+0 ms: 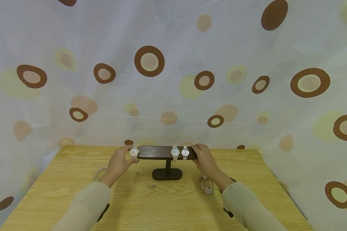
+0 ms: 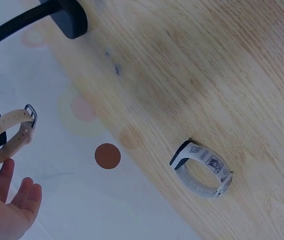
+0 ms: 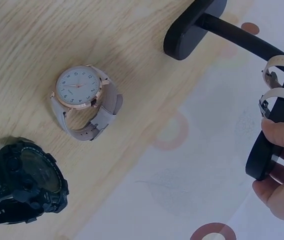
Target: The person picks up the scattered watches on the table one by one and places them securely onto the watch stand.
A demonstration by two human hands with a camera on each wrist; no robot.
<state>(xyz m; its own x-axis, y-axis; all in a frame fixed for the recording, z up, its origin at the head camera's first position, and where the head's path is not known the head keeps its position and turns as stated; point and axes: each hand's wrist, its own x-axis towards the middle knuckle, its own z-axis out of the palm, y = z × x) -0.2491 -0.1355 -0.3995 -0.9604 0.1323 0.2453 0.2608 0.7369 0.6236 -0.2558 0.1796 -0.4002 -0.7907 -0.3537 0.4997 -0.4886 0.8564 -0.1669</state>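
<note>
My left hand point(image 1: 118, 163) pinches a watch with a white dial point(image 1: 134, 152) between thumb and fingers at the left end of a dark watch stand point(image 1: 154, 152). In the left wrist view its buckled beige strap point(image 2: 14, 145) forms a loop right at the bar's tip. On the other side, my right hand point(image 1: 205, 162) grips the bar's right end, thumb on one side and fingers on the other. Two light-strapped watches, one with a white dial point(image 1: 175, 152) and one with a silvery dial point(image 1: 185, 152), sit around the bar near that hand.
On the wooden table point(image 1: 161, 205) lie a rose-gold watch point(image 3: 79, 87) and a bulky black watch point(image 3: 24, 180) on the right. A pale printed wristband watch point(image 2: 204, 170) lies on the left. Behind the table hangs a circle-patterned sheet point(image 1: 173, 96).
</note>
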